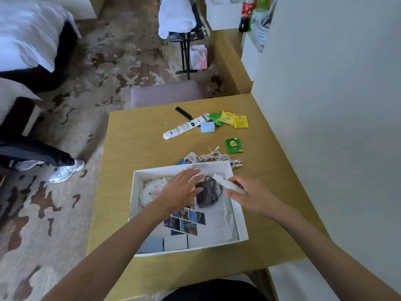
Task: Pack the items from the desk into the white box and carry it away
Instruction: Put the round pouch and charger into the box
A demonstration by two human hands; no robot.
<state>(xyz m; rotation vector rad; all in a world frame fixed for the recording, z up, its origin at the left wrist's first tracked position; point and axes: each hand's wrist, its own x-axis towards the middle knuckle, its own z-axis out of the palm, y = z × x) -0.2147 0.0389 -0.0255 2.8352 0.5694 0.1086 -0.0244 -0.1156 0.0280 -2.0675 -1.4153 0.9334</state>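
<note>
The white box (136, 193) sits on the wooden desk (134, 148) in front of me. Inside it lie a round white pouch (149, 191), a photo-printed booklet (186, 222) and a dark bundle of cable in a clear bag (209, 193). My left hand (181, 193) is inside the box, fingers spread, touching the dark bundle. My right hand (249, 196) hovers over the box's right rim, shut on a small white tube (227, 184). Beyond the box lie a white cable (213, 156), a blue packet (187, 159), tea bags (233, 145) (234, 120), a white remote (186, 126), a blue cube (207, 127) and a black comb (184, 112).
A white wall (336, 127) borders the desk on the right. A padded stool (167, 93) stands behind the desk. Another person's legs and sneakers (65, 170) are on the patterned carpet at left, near a bed (28, 33). Bottles (246, 14) stand on a far counter.
</note>
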